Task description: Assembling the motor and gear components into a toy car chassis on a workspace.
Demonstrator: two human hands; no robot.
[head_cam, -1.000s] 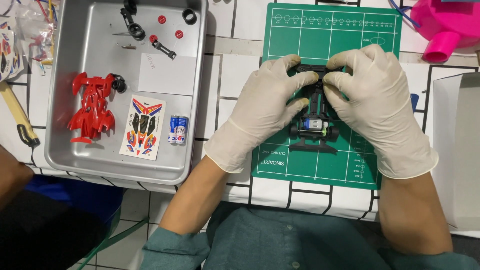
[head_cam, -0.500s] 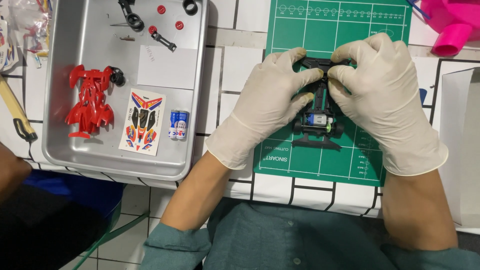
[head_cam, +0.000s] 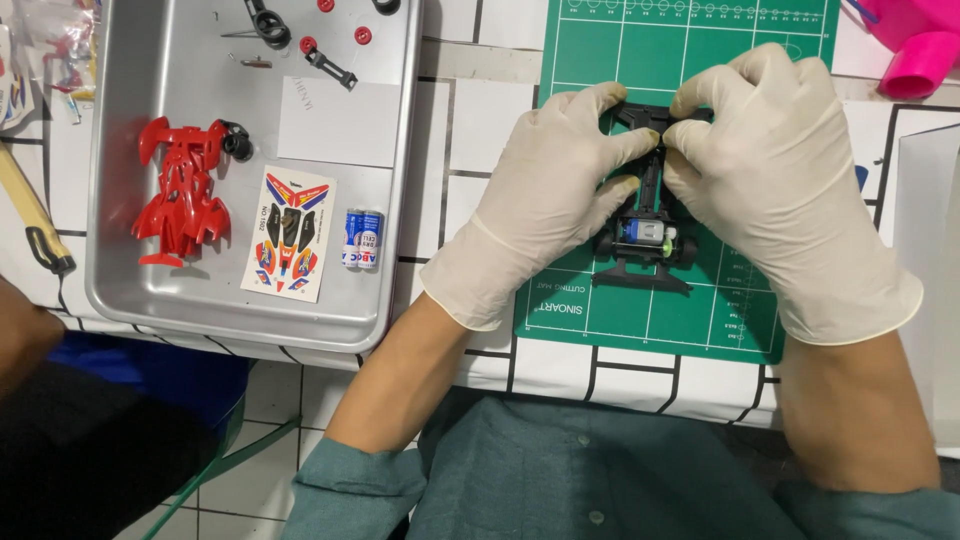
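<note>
Head view, left hand: the left hand (head_cam: 545,200), in a pale glove, rests on the green cutting mat (head_cam: 690,50) with its fingers curled onto the far end of the toy car frame (head_cam: 648,215); its grip is clenched on that black frame.
Head view, right hand: the right hand (head_cam: 780,190), gloved the same way, pinches the same far end from the other side; its grip is grasping the frame too, fingertips almost meeting those of the left.
Head view, car frame: black, lying flat on the mat between both hands, with a small motor showing at its near end and black wheels on either side.
Head view, tray: a metal tray (head_cam: 400,200) sits on the table to the left of the mat, well apart from the hands.
Head view, tray contents: a red car shell (head_cam: 185,190), a sticker sheet (head_cam: 290,232) just beside it, two small batteries (head_cam: 362,238), and loose black and red parts at the far end.
Head view, corner: a pink object (head_cam: 915,45) lies at the far right.
</note>
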